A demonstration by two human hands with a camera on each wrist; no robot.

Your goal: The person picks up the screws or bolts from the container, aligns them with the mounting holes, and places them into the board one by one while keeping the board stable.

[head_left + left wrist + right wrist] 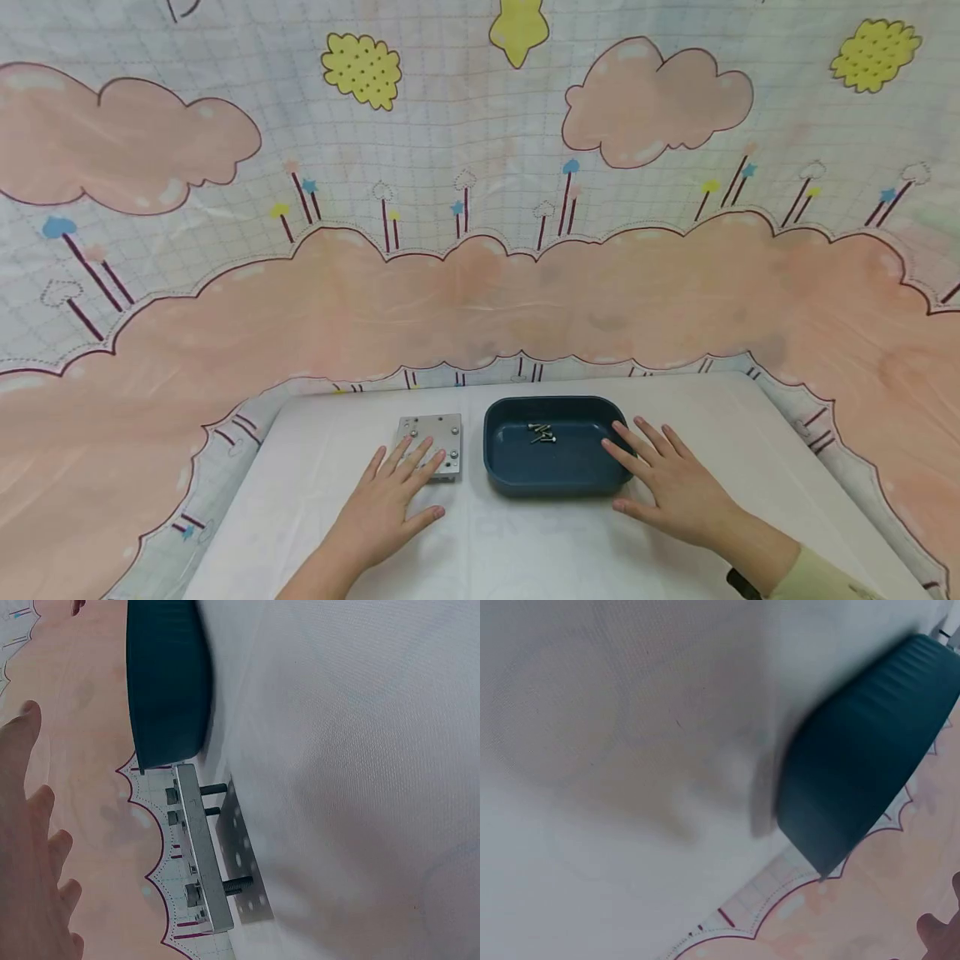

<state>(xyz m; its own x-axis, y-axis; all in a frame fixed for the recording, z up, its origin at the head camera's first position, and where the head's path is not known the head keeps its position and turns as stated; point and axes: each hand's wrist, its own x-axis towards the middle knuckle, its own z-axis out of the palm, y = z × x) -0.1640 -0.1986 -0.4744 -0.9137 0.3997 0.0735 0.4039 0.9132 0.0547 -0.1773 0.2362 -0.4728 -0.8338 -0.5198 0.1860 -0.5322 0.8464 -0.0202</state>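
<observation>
My left hand (pixel 386 512) hovers with fingers spread over the near part of a silver metal plate (pixel 437 433). Bolts (pixel 236 885) pass through this plate and stick out below it, holding it off the table, as the left wrist view shows. To the right stands a dark blue tray (pixel 555 483) with several small screws (pixel 542 432) lying inside. My right hand (pixel 675 492) is spread at the tray's right side, its fingertips overlapping the rim in the head view; whether they touch it I cannot tell. Neither hand holds anything.
A white cloth covers the table (pixel 525 550). Behind it and along both sides hangs a printed curtain (pixel 480 300) with pink clouds and yellow shapes. A dark band (pixel 742 583) sits on the right wrist below a light sleeve (pixel 817 575).
</observation>
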